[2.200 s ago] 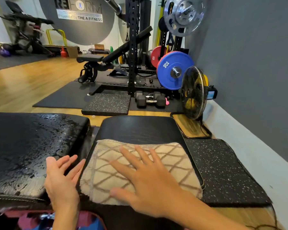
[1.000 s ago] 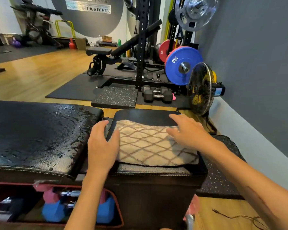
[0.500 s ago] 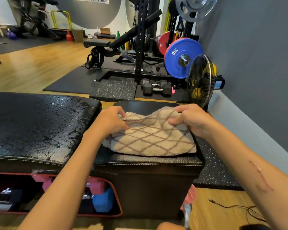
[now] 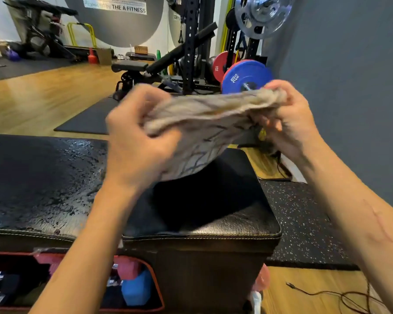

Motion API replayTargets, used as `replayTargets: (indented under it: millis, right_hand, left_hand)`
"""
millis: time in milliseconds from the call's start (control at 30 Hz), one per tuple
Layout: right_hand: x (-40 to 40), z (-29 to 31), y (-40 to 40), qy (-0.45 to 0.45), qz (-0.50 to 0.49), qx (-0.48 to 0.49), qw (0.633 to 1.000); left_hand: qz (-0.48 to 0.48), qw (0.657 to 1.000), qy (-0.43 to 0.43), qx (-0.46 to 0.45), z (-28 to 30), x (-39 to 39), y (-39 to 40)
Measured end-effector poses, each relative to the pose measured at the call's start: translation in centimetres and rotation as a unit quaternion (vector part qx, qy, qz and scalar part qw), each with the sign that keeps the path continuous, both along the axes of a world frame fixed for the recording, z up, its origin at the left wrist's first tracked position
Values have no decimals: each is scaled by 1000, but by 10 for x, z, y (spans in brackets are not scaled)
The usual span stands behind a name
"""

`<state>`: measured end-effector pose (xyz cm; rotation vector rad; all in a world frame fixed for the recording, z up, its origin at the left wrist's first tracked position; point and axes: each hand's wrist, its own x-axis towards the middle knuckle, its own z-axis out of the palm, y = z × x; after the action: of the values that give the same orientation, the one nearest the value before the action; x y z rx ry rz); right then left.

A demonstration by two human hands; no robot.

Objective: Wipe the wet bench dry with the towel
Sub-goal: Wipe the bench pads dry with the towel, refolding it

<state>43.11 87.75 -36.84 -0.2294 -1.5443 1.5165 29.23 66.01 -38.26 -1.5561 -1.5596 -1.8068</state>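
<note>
Head view: the towel (image 4: 204, 123), which half a second ago lay on the dry right-hand pad (image 4: 213, 214), is now lifted clear of it and stretched in the air between both hands. The left hand (image 4: 136, 141) is closed on its left end, the right hand (image 4: 290, 116) bunches the right end. The wet bench (image 4: 39, 177), just beside at left, shows water beading up to its right edge; wiping there looks next.

Single head-worn wide-angle view; looked forward and down, close over the table (image 4: 43, 177), toward the rack (image 4: 188, 41) and grey wall (image 4: 349, 64).
</note>
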Motion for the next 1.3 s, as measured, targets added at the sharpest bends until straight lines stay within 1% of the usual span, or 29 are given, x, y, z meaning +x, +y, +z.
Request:
replayTargets:
  millis: [33,67,100,133,167,200,233,267,300,333,367,400,433,467,500,533,600,700,767,833,933,1133,1233,1300]
  right_hand:
    - [11,-17,12,-37,-2,-33,999]
    - [23,-37,22,-95,-17,-52,994]
    - [35,-57,31,-165,-44,-63,983]
    - [47,-75,38,-230,-82,-69,967]
    - [57,-89,41,-278,-119,-73,950]
    - [64,-98,43,-309,-154,-68,936]
    - [67,-101,40,-331,-185,-42,924]
    - [67,-99,32,-353,-212,3,911]
    - [64,-95,18,-371,-227,60,899]
    - [59,-92,1,-387,-228,123,885]
    - [51,-92,-19,-412,-214,192,865]
    - [42,-96,-40,-458,-190,251,832]
    - [32,-102,-59,-518,-157,293,788]
    - [23,-110,-73,-582,-123,310,742]
    - [16,-119,-83,-634,-95,306,704]
    - [10,-125,-86,-659,-82,301,684]
    - [-1,-127,-77,-664,-81,302,679]
    - [-23,-126,-48,-663,-73,316,674]
    - [-43,-126,-27,-661,-70,324,673]
    - [-63,-126,-9,-653,-72,335,675]
    - [-85,-124,8,-644,-70,338,683]
    - [-74,-126,-10,-649,-76,331,680]
    - [-54,-124,-35,-644,-60,343,681]
    - [-35,-125,-52,-640,-53,362,676]
  left_hand:
    - [-75,991,22,-105,5,13,-2]
    - [-141,960,42,-240,7,23,-3]
    - [-189,908,60,-368,6,30,-1]
    - [-218,865,63,-447,1,33,3]
    - [-216,857,57,-464,-8,33,10]
    - [-184,877,39,-443,-18,29,19]
    - [-131,900,17,-415,-29,23,28]
    - [-81,910,4,-407,-43,16,38]
    - [-48,903,12,-426,-58,11,46]
    - [-28,885,42,-463,-73,9,53]
    - [-12,856,78,-510,-88,8,59]
    - [10,824,114,-554,-102,9,61]
    - [42,801,139,-580,-113,12,63]
    - [78,791,157,-586,-121,14,64]
    - [107,788,175,-580,-124,16,64]
    - [125,784,191,-577,-125,15,67]
    - [137,778,195,-581,-125,3,73]
    - [131,782,131,-595,-124,-23,90]
    - [137,786,112,-593,-124,-37,104]
    - [144,790,91,-589,-125,-52,118]
    - [153,788,69,-592,-123,-70,130]
    - [155,783,82,-597,-125,-62,116]
    - [162,780,81,-599,-126,-39,88]
    - [184,783,78,-589,-128,-14,65]
